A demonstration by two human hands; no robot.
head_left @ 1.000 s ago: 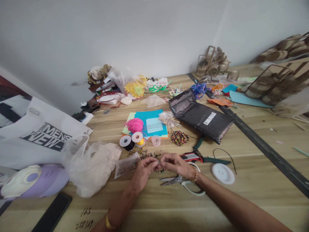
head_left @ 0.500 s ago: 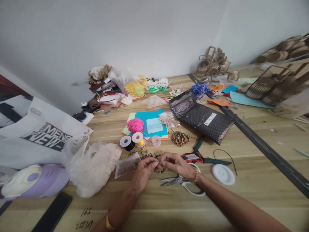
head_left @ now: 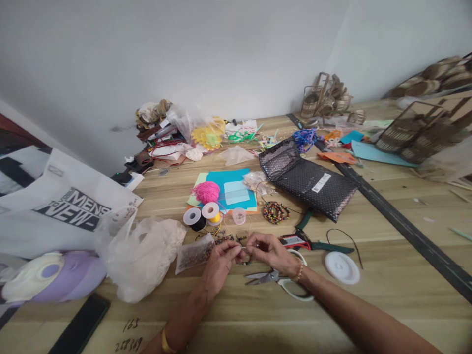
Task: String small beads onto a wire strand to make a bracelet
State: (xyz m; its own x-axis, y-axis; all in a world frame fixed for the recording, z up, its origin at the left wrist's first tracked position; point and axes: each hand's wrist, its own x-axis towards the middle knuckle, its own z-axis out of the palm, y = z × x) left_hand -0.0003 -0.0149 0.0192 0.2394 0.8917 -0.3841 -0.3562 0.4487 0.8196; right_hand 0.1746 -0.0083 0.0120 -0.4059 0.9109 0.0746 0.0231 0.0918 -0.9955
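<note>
My left hand (head_left: 223,258) and my right hand (head_left: 270,250) meet fingertip to fingertip over the table. Both are closed in a pinch on a thin pale cord (head_left: 244,248), its ends hidden by the fingers. Just below the fingertips, part of a small beaded strand (head_left: 245,263) shows. White-handled scissors (head_left: 273,277) lie under my right wrist, blades pointing left. Beside my left hand rests a clear bag of beads (head_left: 195,253), with loose beads (head_left: 222,238) behind it. A small clear spool (head_left: 239,215) stands beyond the hands.
Black and yellow thread spools (head_left: 195,219) and pink yarn (head_left: 207,191) stand near blue paper (head_left: 230,175). Coloured bead strings (head_left: 276,212), a red cutter (head_left: 295,241), green-handled pliers (head_left: 332,247) and a white spool (head_left: 342,267) lie right. A plastic bag (head_left: 142,255) and phone (head_left: 81,322) are left.
My fingertips have shifted very slightly, and a little more of the pale cord shows between them. Everything else stays in place.
</note>
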